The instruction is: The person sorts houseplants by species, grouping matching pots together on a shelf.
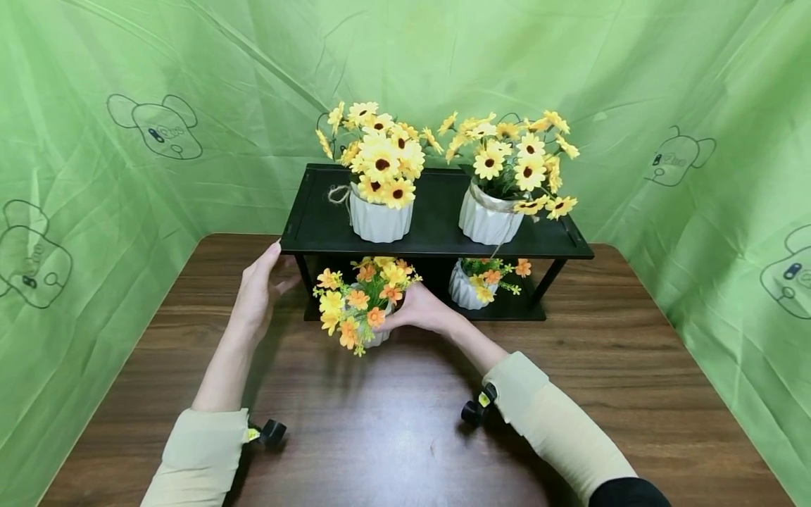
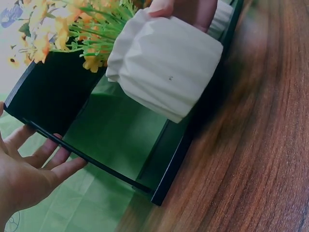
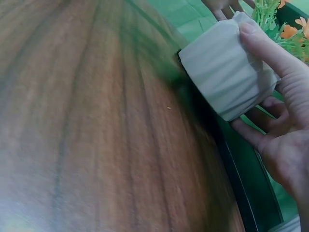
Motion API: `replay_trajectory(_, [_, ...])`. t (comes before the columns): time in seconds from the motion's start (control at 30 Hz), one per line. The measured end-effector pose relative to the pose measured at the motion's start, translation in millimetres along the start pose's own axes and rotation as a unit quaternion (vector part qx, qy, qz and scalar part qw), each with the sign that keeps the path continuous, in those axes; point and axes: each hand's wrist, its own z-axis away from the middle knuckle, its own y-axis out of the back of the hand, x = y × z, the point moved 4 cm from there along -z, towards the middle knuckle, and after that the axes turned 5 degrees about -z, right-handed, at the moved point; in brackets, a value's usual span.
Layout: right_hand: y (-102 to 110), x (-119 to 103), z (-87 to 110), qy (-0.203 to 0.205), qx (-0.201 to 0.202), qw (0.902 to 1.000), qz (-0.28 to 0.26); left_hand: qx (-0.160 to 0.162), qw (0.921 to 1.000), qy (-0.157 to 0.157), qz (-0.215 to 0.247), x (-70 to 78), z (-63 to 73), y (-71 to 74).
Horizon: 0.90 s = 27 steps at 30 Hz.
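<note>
My right hand (image 1: 421, 308) holds a white ribbed flowerpot (image 2: 166, 67) of orange and yellow artificial flowers (image 1: 357, 299), tilted in front of the lower shelf's left part. In the right wrist view, the thumb lies along the pot's side (image 3: 227, 72) and the fingers reach underneath. My left hand (image 1: 256, 292) is at the left end of a black two-tier shelf (image 1: 437, 204). Its thumb touches the upper corner, and its fairly straight fingers (image 2: 63, 169) spread against the side post (image 2: 91, 159).
Two white pots of yellow daisies, left (image 1: 380, 220) and right (image 1: 488, 215), stand on the top tier. A smaller flower pot (image 1: 469, 289) sits on the lower tier's right. The shelf stands on a brown wooden table (image 1: 405, 422) with green cloth (image 1: 405, 63) around it.
</note>
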Motion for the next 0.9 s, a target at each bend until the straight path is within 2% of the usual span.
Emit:
replay_trajectory(0.23, [13.8,9.3,-3.8,-0.017,0.037,0.9992,0.000,0.002,1.0000,0.002,-0.004,-0.5,-0.5,0.5])
replay_trajectory(0.43, [20.2,16.2,-6.9,-0.014,0.062,0.9975,-0.031,0.000,1.0000,-0.001,-0.008,0.5,-0.2,-0.5])
replay_trajectory(0.9, [31.9,23.3,-17.8,-0.069,0.100,0.9905,-0.065,-0.001,1.0000,-0.001,-0.009,0.8,-0.2,0.3])
